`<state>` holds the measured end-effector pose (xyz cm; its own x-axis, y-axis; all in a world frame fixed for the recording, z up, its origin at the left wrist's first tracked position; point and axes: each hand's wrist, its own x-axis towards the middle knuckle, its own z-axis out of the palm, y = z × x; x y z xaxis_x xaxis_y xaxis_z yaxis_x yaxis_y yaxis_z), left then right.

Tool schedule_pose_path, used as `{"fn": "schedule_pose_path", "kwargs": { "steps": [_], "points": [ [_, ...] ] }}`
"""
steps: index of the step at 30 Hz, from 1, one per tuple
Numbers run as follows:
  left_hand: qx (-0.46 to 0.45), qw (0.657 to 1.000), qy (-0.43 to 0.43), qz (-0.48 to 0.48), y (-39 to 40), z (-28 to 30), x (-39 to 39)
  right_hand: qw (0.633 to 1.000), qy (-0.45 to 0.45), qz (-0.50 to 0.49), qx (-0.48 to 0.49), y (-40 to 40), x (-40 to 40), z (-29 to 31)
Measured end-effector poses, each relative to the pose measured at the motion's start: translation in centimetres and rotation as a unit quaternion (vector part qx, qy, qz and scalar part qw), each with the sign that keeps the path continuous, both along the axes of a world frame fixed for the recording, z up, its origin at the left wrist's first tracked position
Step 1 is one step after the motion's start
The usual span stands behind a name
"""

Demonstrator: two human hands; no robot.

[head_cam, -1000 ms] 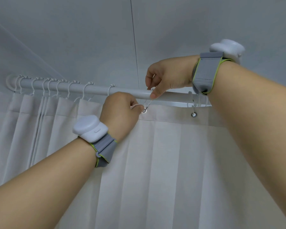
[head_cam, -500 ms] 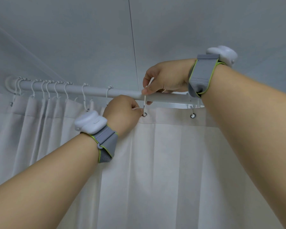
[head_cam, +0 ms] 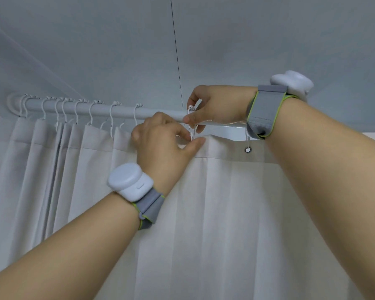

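A white curtain rod (head_cam: 121, 111) runs across the top of a cream shower curtain (head_cam: 225, 202). My right hand (head_cam: 217, 107) reaches over the rod and pinches a white curtain hook (head_cam: 192, 121) that hangs on it. My left hand (head_cam: 162, 146) is just below, pinching the curtain's top hem at the hook between thumb and fingers. The eyelet there is hidden by my fingers. Both wrists carry grey straps with white devices.
Several white hooks (head_cam: 113, 118) hold the gathered curtain along the rod's left part. Another metal eyelet (head_cam: 247, 150) with its hook sits to the right, partly behind my right wrist. A pale wall and ceiling lie above.
My left hand has risen and now covers the eyelet, with the hem pushed up to the hook. My right hand shifted its pinch onto the hook at the rod.
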<state>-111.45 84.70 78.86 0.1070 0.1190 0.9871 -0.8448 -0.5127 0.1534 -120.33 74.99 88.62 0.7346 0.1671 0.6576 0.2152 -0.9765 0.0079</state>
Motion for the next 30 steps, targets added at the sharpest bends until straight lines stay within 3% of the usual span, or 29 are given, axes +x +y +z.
{"fn": "schedule_pose_path", "kwargs": {
  "steps": [8, 30],
  "points": [
    [-0.014, 0.997, 0.07, 0.011, -0.4, 0.3, 0.4, 0.984, -0.046, -0.134, -0.107, 0.8, 1.0, -0.3],
    [-0.032, 0.996, 0.078, -0.009, -0.6, 0.5, 0.5, 0.98, -0.18, -0.082, -0.025, 0.6, 2.8, -2.0]
  ]
}}
